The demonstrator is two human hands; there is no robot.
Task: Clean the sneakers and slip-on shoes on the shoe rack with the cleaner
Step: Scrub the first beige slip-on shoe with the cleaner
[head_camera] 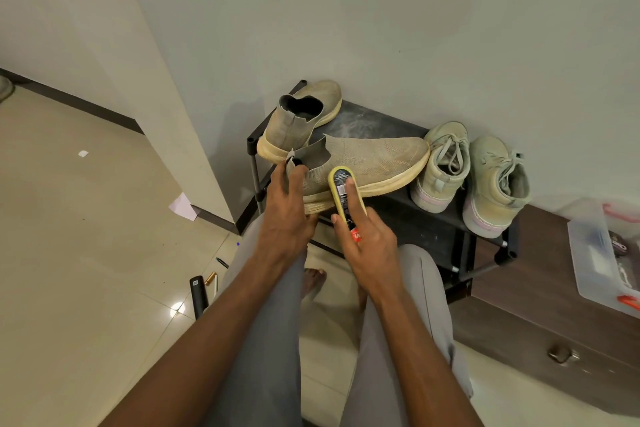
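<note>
Legs: grey trousers fill the bottom of the view, forearms reaching over them toward the shoe rack.
Shoe rack: black, against the wall; its dusty top shelf carries a second slip-on at the left and a pair of laced sneakers at the right.
Cabinet: a dark wooden cabinet stands right of the rack and bears a clear plastic box.
Box contents: small items, one dark and round, something orange at the near edge; too blurred to name.
Slip-on in work: the beige slip-on lies sideways across the shelf's front, heel toward the person.
Left hand: the left hand grips the heel, fingers curled round the collar.
Right hand: the right hand holds the cleaner, fingers pinching its sides, forefinger laid along its back, yellow head against the shoe's side near the sole.
Risks: the heel overhangs the shelf edge, so hard scrubbing could tip the shoe off; a wide stroke could nudge the nearest sneaker; too much squeeze could flood the knit.
</note>
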